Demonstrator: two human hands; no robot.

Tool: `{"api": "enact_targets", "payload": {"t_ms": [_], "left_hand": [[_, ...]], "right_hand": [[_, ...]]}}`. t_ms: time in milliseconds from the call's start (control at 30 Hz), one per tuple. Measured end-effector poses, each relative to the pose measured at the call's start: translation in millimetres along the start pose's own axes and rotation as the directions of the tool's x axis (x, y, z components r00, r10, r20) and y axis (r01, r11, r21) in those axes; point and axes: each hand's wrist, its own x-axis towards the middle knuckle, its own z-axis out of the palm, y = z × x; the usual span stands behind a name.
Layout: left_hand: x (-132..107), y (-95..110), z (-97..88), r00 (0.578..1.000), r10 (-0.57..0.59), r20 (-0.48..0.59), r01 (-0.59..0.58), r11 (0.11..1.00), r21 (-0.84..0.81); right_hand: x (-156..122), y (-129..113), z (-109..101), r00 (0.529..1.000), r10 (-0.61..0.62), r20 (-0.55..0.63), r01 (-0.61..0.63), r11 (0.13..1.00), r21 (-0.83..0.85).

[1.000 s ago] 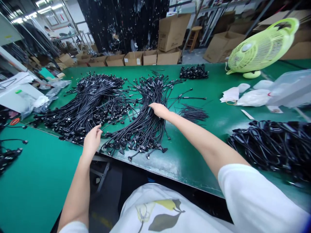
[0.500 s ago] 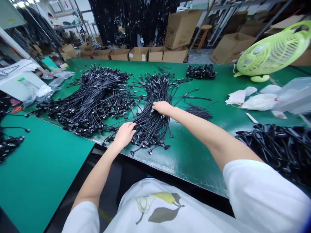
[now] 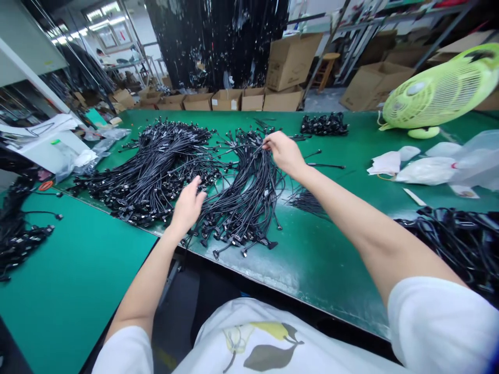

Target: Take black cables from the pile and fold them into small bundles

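Two large heaps of short black cables lie on the green table (image 3: 319, 259): a big heap (image 3: 152, 166) on the left and a smaller curved bundle (image 3: 249, 192) in the middle. My left hand (image 3: 187, 206) hovers over the near end of the middle bundle, fingers loosely apart and holding nothing that I can see. My right hand (image 3: 284, 151) reaches to the far end of that bundle, its fingers pinched on the cable ends there.
A green fan (image 3: 440, 96) stands at the back right, with white bags (image 3: 424, 169) in front of it. Another black cable pile (image 3: 456, 239) lies at the right, a small one (image 3: 323, 124) at the back. Cardboard boxes (image 3: 253, 98) line the far edge. A second green table (image 3: 66, 291) sits at the left.
My right hand has moved from the middle of the bundle up to its far end. My left hand came in from the table edge to the bundle's near end.
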Motion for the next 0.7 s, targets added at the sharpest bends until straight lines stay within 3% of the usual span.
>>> {"api": "enact_targets", "payload": {"t_ms": [67,167,267,333,433,467,500,533,633,700], "left_hand": [[12,22,18.9,0.995,0.032,0.095,-0.021,0.993,-0.118],[27,49,48.7,0.978,0.032,0.208,0.028,0.96,-0.28],[37,66,60.4,0.983,0.06,0.175,0.022,0.901,-0.433],[44,71,51.7,0.992,0.05,0.111,0.016,0.852,-0.523],[58,71,9.6,0.984,-0.123,-0.13,-0.007,0.697,-0.717],[63,69,-11.2,0.929,-0.27,-0.253,-0.055,0.574,-0.817],[68,67,-34.0,0.867,-0.397,-0.3,-0.142,0.382,-0.913],[70,64,-57.3,0.85,-0.467,-0.244,-0.172,0.191,-0.966],[64,58,-115.9,0.876,-0.477,-0.076,-0.046,0.075,-0.996],[49,55,-134.5,0.869,-0.491,0.065,0.079,0.008,-0.997]], "right_hand": [[2,-26,-4,0.996,-0.092,-0.022,0.093,0.992,0.082],[7,-70,-25,0.964,-0.248,-0.098,0.255,0.965,0.061],[16,-96,-57,0.942,-0.33,-0.064,0.328,0.944,-0.037],[23,-97,-77,0.941,-0.335,-0.046,0.331,0.94,-0.086],[33,-81,-96,0.943,-0.327,-0.055,0.309,0.926,-0.216],[35,-73,-99,0.95,-0.307,-0.056,0.28,0.917,-0.283],[37,-64,-102,0.961,-0.271,-0.052,0.237,0.906,-0.352],[38,-54,-104,0.974,-0.219,-0.052,0.177,0.891,-0.418],[34,-19,-115,0.99,-0.042,-0.137,-0.04,0.838,-0.544],[24,11,-123,0.98,0.018,-0.199,-0.126,0.829,-0.546]]}}
